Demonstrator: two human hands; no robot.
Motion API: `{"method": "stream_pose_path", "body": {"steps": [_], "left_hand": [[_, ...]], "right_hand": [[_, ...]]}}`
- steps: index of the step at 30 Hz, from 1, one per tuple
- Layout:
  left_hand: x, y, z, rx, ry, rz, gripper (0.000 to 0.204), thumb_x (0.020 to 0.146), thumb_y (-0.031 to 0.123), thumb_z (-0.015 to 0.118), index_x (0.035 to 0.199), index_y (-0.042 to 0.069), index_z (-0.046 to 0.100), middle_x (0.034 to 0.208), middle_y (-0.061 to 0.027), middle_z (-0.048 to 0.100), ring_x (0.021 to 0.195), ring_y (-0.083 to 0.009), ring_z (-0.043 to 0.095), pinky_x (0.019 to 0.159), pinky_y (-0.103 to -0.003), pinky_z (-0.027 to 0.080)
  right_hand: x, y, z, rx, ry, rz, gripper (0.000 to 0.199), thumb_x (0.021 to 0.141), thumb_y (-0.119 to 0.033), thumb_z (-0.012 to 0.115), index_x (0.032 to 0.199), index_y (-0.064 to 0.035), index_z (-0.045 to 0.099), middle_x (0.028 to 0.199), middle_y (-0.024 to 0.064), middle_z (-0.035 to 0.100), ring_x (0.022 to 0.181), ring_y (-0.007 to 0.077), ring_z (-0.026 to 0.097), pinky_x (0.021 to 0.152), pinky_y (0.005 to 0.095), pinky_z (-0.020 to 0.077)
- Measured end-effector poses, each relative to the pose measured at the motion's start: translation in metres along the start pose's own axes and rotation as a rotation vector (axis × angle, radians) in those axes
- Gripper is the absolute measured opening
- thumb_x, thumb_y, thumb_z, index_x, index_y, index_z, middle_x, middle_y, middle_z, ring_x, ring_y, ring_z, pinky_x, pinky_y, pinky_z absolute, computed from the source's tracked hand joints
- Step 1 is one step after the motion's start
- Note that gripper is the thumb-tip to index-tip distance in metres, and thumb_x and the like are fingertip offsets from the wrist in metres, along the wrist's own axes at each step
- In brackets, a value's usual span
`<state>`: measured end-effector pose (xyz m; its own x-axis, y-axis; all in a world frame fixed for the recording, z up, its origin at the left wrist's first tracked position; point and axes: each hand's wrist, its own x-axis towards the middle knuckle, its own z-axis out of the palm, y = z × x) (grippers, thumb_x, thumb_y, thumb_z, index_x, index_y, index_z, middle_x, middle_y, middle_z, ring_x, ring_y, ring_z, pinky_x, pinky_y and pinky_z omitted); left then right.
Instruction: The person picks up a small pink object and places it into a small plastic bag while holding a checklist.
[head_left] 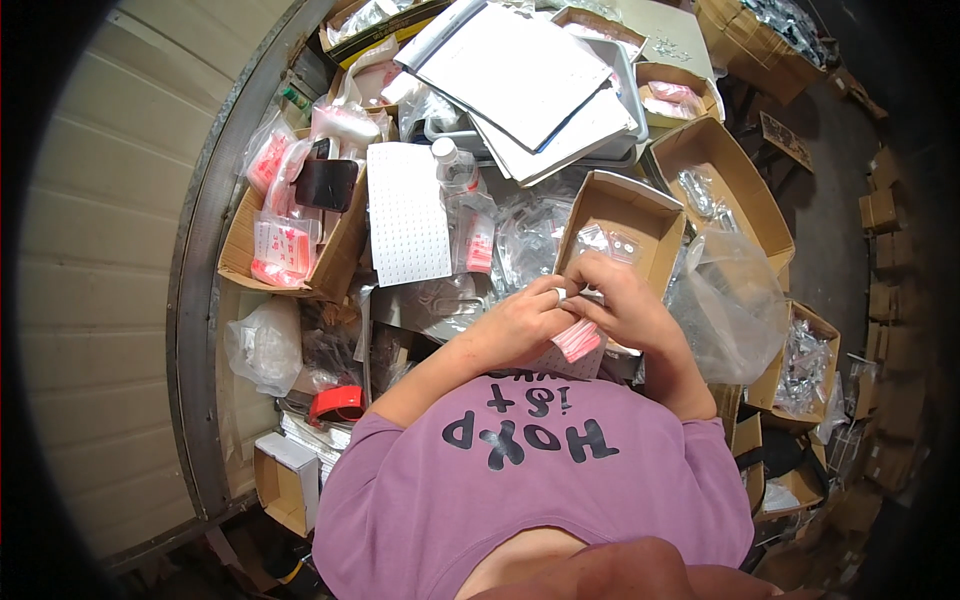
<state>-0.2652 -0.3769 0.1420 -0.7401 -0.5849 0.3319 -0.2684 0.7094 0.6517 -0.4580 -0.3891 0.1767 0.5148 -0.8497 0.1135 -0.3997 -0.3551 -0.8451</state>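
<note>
My two hands meet close in front of my chest, at the near edge of an open cardboard box [655,235]. My left hand [530,322] is closed around a bundle of small pink-and-white plastic bags [577,341], whose striped ends stick out below the fingers. With bent fingers pressed together, my right hand [612,297] pinches at the top of that bundle; what lies between its fingertips is hidden. Several small clear packets [606,242] lie in the box just beyond my right hand. A sheet with rows of small labels is partly visible under my hands.
Left of my hands are a label sheet [410,215], a clear bottle [456,166] and a box of bags [336,262] topped by a dark phone [326,185]. Papers [520,70] lie on a grey bin at the back. A plastic bag [728,305] bulges at right.
</note>
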Motion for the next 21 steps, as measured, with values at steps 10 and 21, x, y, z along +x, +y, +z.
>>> {"method": "stream_pose_path", "body": {"steps": [10, 21], "left_hand": [[-0.009, -0.018, 0.008, -0.750, 0.223, -0.627, 0.025, 0.091, 0.022, 0.061, 0.095, -0.001, 0.067, 0.085, -0.0037, 0.066, 0.079, -0.0105, 0.060, 0.072, -0.026, 0.047], [-0.005, -0.016, 0.009, -0.678, 0.151, -0.553, 0.022, 0.090, 0.014, 0.061, 0.107, -0.001, 0.062, 0.093, -0.0015, 0.065, 0.085, -0.0075, 0.056, 0.076, -0.025, 0.047]], "right_hand": [[-0.005, 0.011, -0.007, 0.139, 0.270, 0.080, 0.012, 0.078, -0.008, 0.064, 0.082, -0.0010, 0.055, 0.094, 0.0123, 0.056, 0.092, 0.0272, 0.054, 0.080, 0.0333, 0.0423], [0.002, 0.005, 0.019, -0.021, 0.234, 0.082, 0.020, 0.080, -0.009, 0.066, 0.092, -0.0011, 0.052, 0.095, 0.0123, 0.054, 0.088, 0.0275, 0.055, 0.078, 0.0346, 0.0448]]}}
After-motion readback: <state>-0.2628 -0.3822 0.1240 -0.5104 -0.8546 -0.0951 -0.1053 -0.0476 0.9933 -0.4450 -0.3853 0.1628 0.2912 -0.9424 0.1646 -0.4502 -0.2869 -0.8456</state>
